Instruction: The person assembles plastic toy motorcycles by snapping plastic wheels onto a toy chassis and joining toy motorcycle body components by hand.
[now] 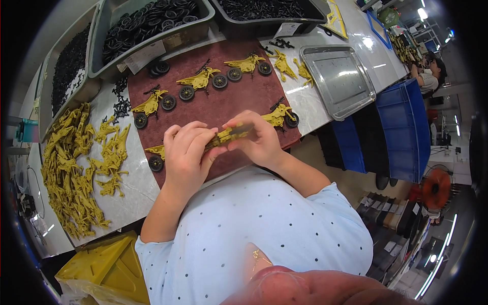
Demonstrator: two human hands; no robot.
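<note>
1. The left hand (185, 152) and the right hand (259, 142) are holding one yellow toy motorcycle body (231, 134) between them, just above the near edge of the maroon mat (229, 99) on the desk (310, 104).
2. The left grip is curling closed around the body's left end; the right grip is pinching its right end, fingers folded over it.
3. Assembled yellow motorcycles (201, 81) with black wheels are standing in a row across the far part of the mat; another one (281, 117) is sitting at the mat's right edge, just beyond the right hand.
4. A heap of loose yellow frames (76, 168) is lying left of the mat.
5. Grey bins of black wheels (147, 20) are sitting beyond the mat, with white rectangular paper labels (145, 56) hanging at their front edges.
6. An empty-looking metal tray (338, 79) is resting right of the mat.
7. Blue crates (401, 132) are standing right of the mat, beside the desk.
8. A yellow container (109, 267) is sitting below the mat's left side, off the desk.
</note>
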